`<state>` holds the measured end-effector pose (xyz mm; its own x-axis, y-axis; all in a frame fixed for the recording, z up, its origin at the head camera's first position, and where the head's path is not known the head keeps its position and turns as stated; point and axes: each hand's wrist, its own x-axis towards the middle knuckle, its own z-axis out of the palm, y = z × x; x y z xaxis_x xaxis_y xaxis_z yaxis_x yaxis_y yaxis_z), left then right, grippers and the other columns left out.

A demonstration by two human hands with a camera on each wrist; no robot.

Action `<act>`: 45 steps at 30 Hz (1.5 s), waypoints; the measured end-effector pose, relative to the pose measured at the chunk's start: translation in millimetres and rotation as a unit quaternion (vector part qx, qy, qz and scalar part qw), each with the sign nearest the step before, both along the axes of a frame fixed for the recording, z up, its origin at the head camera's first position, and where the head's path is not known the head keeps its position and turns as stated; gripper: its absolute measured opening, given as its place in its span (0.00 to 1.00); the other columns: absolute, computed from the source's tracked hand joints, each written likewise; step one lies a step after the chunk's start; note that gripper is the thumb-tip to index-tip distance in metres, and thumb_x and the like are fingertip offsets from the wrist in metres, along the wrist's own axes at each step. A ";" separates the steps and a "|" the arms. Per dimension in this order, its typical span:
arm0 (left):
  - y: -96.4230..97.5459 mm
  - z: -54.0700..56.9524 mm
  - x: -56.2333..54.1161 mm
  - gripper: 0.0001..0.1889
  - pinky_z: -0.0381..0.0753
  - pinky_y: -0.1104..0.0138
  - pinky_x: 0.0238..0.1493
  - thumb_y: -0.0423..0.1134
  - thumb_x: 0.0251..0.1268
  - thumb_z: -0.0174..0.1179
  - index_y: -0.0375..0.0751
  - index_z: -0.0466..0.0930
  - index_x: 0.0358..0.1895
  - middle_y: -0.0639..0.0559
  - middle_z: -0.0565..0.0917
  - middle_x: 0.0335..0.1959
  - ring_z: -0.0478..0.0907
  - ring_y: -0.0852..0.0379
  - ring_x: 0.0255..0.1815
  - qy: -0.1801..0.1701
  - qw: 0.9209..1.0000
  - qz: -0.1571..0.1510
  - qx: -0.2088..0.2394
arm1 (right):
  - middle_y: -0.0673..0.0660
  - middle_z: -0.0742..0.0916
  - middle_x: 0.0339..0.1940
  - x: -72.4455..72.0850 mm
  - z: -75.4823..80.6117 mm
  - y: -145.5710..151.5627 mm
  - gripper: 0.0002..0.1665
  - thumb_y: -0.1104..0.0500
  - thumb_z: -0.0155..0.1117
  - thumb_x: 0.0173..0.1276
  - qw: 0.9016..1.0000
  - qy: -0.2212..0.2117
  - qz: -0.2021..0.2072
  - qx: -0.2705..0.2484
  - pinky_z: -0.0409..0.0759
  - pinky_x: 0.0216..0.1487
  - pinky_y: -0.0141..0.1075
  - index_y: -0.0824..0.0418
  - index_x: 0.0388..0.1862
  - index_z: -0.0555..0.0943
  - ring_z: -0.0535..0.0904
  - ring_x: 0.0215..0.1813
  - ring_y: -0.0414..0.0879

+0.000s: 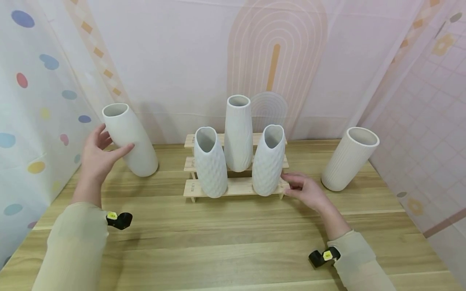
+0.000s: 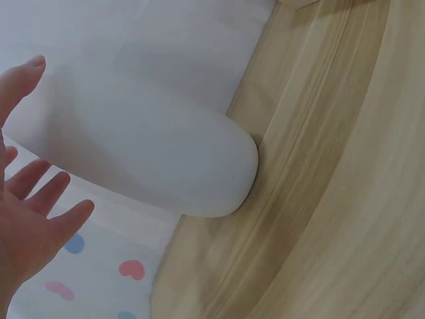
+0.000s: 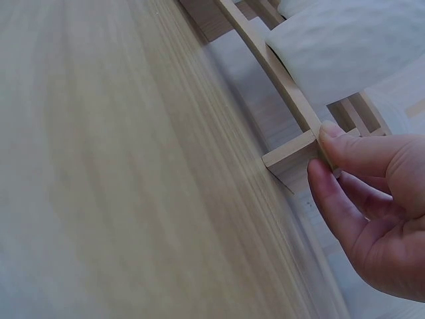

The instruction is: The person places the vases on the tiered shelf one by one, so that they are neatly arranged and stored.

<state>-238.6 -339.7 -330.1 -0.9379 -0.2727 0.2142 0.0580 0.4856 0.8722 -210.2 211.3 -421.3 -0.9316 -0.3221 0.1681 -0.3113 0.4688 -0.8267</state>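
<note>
On the left of the table a smooth white vase [image 1: 132, 141] stands upright. My left hand [image 1: 100, 151] is at its near left side, thumb across the front and the other fingers by the left edge. In the left wrist view these fingers [image 2: 63, 199] are spread and fairly straight beside the vase [image 2: 159, 146]. My right hand [image 1: 306, 190] pinches the right end of the lowest step of a three-step wooden stand [image 1: 238, 186]. The right wrist view shows the thumb [image 3: 352, 149] on top of that step and the fingers beneath. Two dimpled white vases [image 1: 211, 165] occupy this front step.
A taller white vase [image 1: 238, 137] stands behind them on the stand. To the right, a ribbed white vase [image 1: 347, 161] is on the wooden table [image 1: 218, 246]. Patterned curtains [image 1: 174, 60] hang behind and at both sides.
</note>
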 end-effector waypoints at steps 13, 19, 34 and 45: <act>5.5 -14.4 -14.0 0.46 0.68 0.50 0.67 0.45 0.58 0.73 0.60 0.56 0.77 0.45 0.65 0.69 0.65 0.48 0.66 0.003 1.000 -0.009 0.008 | 0.70 0.79 0.61 -0.7 -1.2 0.4 0.26 0.69 0.70 0.64 1.000 0.003 0.000 0.003 0.79 0.52 0.44 0.72 0.61 0.77 0.78 0.52 0.56; 9.4 -18.4 -16.8 0.46 0.69 0.50 0.66 0.42 0.55 0.75 0.59 0.58 0.76 0.50 0.67 0.67 0.67 0.52 0.63 0.021 1.000 -0.002 0.017 | 0.70 0.79 0.61 -0.7 -0.5 0.4 0.26 0.69 0.70 0.64 1.000 0.006 0.000 0.006 0.79 0.52 0.44 0.72 0.61 0.78 0.78 0.51 0.55; 18.9 -22.6 -15.2 0.47 0.70 0.51 0.66 0.46 0.50 0.78 0.63 0.60 0.74 0.54 0.67 0.69 0.66 0.54 0.64 0.023 0.997 0.065 0.035 | 0.70 0.78 0.61 -0.7 -1.0 0.6 0.27 0.69 0.69 0.64 1.000 -0.003 -0.001 -0.002 0.79 0.52 0.40 0.73 0.62 0.77 0.78 0.51 0.55; 29.3 -15.0 -10.1 0.45 0.73 0.48 0.62 0.48 0.49 0.78 0.63 0.64 0.72 0.53 0.70 0.66 0.69 0.54 0.61 0.033 0.997 0.066 0.016 | 0.70 0.78 0.61 -0.5 -1.2 0.2 0.27 0.69 0.69 0.64 1.000 -0.005 -0.001 -0.003 0.79 0.53 0.41 0.73 0.62 0.77 0.79 0.53 0.57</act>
